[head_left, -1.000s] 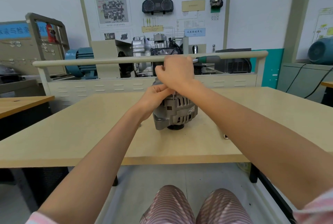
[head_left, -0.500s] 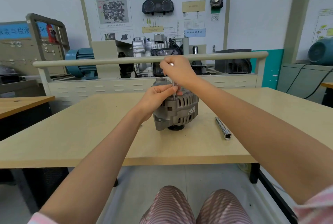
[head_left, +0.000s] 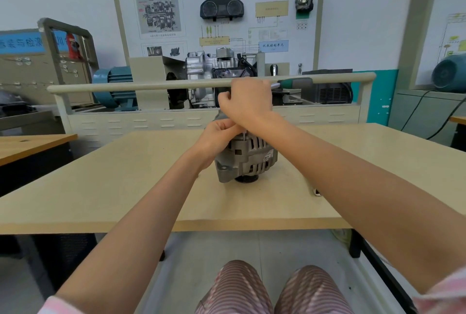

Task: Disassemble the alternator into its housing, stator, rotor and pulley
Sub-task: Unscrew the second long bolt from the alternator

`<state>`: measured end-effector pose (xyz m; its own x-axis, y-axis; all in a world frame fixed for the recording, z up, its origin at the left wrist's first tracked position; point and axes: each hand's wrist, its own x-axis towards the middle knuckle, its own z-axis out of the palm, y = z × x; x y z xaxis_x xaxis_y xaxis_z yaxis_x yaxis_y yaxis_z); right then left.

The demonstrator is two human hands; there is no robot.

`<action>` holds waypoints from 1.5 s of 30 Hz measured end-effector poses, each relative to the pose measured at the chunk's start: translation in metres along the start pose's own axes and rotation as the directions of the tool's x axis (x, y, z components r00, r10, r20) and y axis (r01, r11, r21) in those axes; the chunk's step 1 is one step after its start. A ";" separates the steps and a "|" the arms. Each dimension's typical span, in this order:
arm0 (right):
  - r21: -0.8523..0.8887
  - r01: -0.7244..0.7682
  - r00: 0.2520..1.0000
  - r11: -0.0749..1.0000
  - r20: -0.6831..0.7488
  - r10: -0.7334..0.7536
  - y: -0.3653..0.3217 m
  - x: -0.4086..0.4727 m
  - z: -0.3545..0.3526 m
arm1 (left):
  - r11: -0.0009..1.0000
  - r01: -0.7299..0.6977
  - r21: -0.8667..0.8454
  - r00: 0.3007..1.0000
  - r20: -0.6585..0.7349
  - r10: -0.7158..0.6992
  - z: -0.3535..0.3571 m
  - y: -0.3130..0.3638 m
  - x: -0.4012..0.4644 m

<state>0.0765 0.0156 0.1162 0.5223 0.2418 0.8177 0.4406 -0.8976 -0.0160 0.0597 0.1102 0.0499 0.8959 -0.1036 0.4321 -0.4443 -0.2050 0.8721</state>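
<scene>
The grey alternator (head_left: 249, 159) stands on the beige table (head_left: 126, 187) with its dark pulley (head_left: 245, 179) facing down. My right hand (head_left: 248, 100) grips the head of a wrench above it, and the green handle (head_left: 295, 83) sticks out to the right. A thin metal shaft (head_left: 244, 135) runs from that hand down into the alternator's top. My left hand (head_left: 222, 137) pinches this shaft low down, resting against the top of the housing. The alternator's top face is hidden by both hands.
The end of a metal bar (head_left: 317, 192) lies on the table right of the alternator, mostly hidden by my right forearm. A beige rail (head_left: 151, 86) and a training stand with an engine unit (head_left: 209, 69) stand behind the table. Another table (head_left: 30, 144) is at left.
My right hand has swung the wrench round, so its green handle points right again. My forearm now covers most of the metal bar on the table. The alternator has not moved.
</scene>
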 end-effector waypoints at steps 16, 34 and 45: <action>0.696 -0.140 0.976 0.704 0.215 -0.018 0.016 0.004 -0.005 | 0.996 0.027 -0.084 0.999 0.049 -0.023 -0.001 -0.001 0.004; 0.337 -0.075 0.996 0.939 0.079 0.051 0.006 0.002 0.000 | 1.000 0.003 -0.021 0.997 0.074 -0.002 -0.001 0.002 0.002; 0.748 -0.151 0.988 0.646 0.091 0.126 0.009 -0.001 0.003 | 0.995 -0.032 -0.096 0.997 0.072 0.039 0.001 -0.001 0.001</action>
<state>0.0820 0.0082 0.1140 0.6378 0.1588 0.7536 0.7518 -0.3406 -0.5646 0.0610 0.1093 0.0498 0.8755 -0.1812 0.4480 -0.4704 -0.1069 0.8760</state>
